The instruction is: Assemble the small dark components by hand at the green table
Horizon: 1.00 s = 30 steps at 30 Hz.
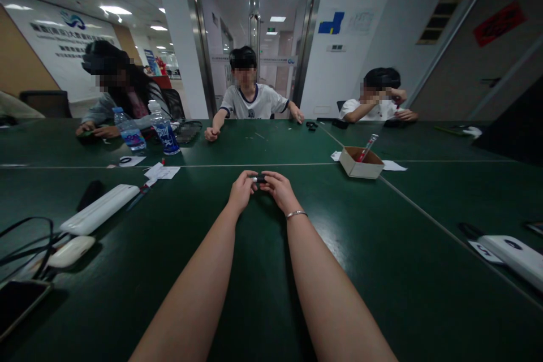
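Between my two hands is a small black cylinder with a silver end (259, 179), held level just above the green table (263, 260). My left hand (241, 191) pinches its silver end. The fingers of my right hand (279, 188) are closed around the black part, hiding much of it. Its exact kind is too small to make out. A silver bracelet (297, 214) circles my right wrist.
An open cardboard box (360, 168) holding a red-and-clear tube stands ahead to the right. Left are two water bottles (165, 130), paper slips (163, 172), a white power bank (102, 209) and cables. Another white device (515, 254) lies far right. Three people sit opposite.
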Tool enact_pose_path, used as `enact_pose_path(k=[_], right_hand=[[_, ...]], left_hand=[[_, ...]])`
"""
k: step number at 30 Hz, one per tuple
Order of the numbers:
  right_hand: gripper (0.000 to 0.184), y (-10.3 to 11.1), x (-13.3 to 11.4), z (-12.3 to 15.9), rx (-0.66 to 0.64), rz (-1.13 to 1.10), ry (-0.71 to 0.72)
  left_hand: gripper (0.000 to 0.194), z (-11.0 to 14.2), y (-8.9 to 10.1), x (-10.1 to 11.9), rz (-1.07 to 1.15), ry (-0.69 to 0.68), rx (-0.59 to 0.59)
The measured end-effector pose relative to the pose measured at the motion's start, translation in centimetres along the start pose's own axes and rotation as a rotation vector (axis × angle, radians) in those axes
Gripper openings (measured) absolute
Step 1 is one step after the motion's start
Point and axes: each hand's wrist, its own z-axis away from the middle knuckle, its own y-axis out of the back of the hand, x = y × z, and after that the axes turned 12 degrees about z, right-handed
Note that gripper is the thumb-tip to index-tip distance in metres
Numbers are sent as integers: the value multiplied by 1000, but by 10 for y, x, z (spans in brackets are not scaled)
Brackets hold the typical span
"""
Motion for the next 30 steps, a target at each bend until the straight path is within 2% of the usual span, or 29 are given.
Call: enact_pose_path(k=[17, 30], right_hand=[[16, 0, -1, 0, 3, 9, -7], [15, 2, 3, -2, -50, 52, -7]], left_hand=[[28, 2, -2, 5, 35, 11, 11], [25, 1, -2, 4, 60, -20, 30]])
